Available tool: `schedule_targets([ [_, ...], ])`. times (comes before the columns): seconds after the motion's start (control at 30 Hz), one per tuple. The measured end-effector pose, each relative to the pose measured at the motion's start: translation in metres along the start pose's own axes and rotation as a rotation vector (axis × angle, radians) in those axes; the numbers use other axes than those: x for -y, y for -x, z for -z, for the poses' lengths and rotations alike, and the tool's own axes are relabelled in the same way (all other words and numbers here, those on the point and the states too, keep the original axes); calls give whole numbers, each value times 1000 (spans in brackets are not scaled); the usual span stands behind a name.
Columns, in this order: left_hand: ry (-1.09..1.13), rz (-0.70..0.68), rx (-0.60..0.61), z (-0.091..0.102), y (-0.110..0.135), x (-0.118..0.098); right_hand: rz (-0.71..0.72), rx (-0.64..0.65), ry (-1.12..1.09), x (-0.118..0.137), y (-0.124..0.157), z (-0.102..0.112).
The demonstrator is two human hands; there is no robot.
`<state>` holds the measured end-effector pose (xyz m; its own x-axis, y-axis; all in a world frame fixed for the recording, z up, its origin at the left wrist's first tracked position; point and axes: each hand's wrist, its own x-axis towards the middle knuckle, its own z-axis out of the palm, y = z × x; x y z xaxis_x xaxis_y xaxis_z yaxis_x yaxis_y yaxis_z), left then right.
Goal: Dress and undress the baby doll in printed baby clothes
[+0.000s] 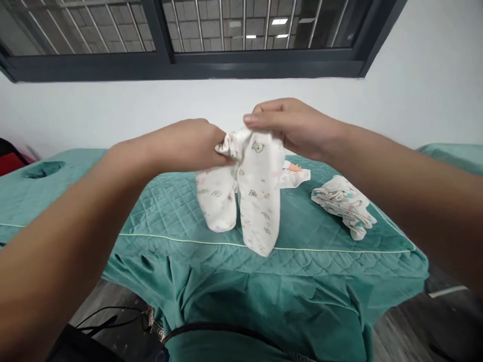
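Note:
A pair of white footed baby pants [260,196] with small printed figures hangs in front of me, its two legs pointing down. My left hand [199,143] is closed, its fingers tucked into the gathered waist and mostly hidden. With thumb and fingers, my right hand [290,123] pinches the upper edge on the other side. Behind the pants, on the bed, part of a baby doll shows: a small hand [295,168] and a white sleeve [296,178]. The rest of the doll is covered by the pants.
A crumpled white printed baby garment [345,203] lies on the right of the green quilted bed cover [166,201]. The cover has a round hole [43,169] at the left. Behind stand a white wall [113,108] and a dark-framed window [264,64]. Black cables [116,319] lie on the floor.

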<state>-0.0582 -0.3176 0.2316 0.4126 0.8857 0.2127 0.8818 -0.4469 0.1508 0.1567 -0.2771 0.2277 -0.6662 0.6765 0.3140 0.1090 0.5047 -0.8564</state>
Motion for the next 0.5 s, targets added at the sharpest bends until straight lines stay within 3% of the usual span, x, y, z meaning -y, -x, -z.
schedule_targets([
  [0.13,313,-73,-117,8,9,8,51,3,-183,2,-8,-10],
  [0.2,468,-74,-183,13,12,10,56,80,-221,3,-12,-13],
  [0.33,610,-125,-160,20,12,19,82,213,-275,8,-21,-17],
  [0.5,590,-96,-62,29,17,35,87,-37,-169,23,-24,-21],
])
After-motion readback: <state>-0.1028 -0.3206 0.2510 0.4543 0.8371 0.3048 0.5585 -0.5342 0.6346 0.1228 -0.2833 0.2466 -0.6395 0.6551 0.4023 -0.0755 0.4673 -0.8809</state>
